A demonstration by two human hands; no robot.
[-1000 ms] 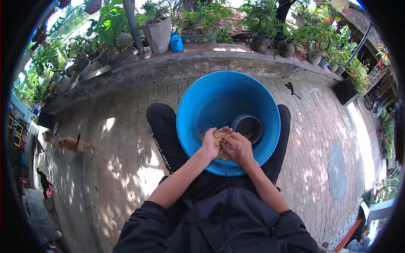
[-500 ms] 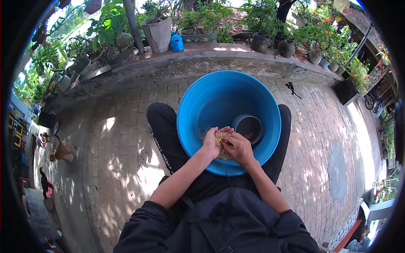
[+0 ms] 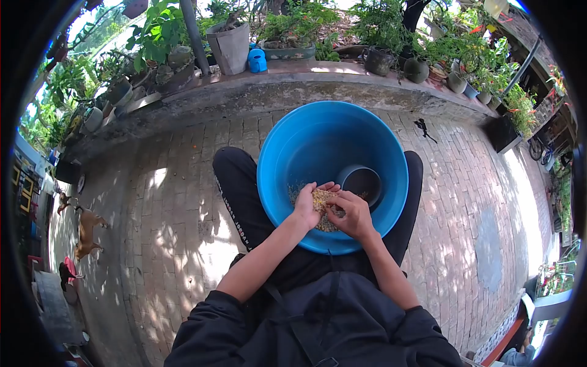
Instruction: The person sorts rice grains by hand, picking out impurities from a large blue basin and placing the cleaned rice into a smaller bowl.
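A large blue basin [image 3: 333, 125] sits between the person's legs. Inside it, at the right, a round grey bowl [image 3: 361, 181] leans against the wall. Palm up over the lower part of the basin, my left hand [image 3: 307, 207] is cupped around a heap of yellowish grains [image 3: 324, 199]. My right hand [image 3: 353, 215] is at the heap's right side, thumb and forefinger curled together at the grains; whether anything is pinched between them is too small to tell. More grains lie on the basin's bottom beneath the hands.
Brick paving [image 3: 165, 214] surrounds the person. A low wall [image 3: 244, 98] with potted plants and a small blue container [image 3: 257, 60] runs across the back. A brown dog [image 3: 89, 232] stands at the left, near a dark animal. Part of another person [image 3: 520, 355] shows at lower right.
The fingers of my right hand have shifted slightly over the grains. The brown dog has moved and turned, its body lower in view. The dark animal at the left has moved lower too.
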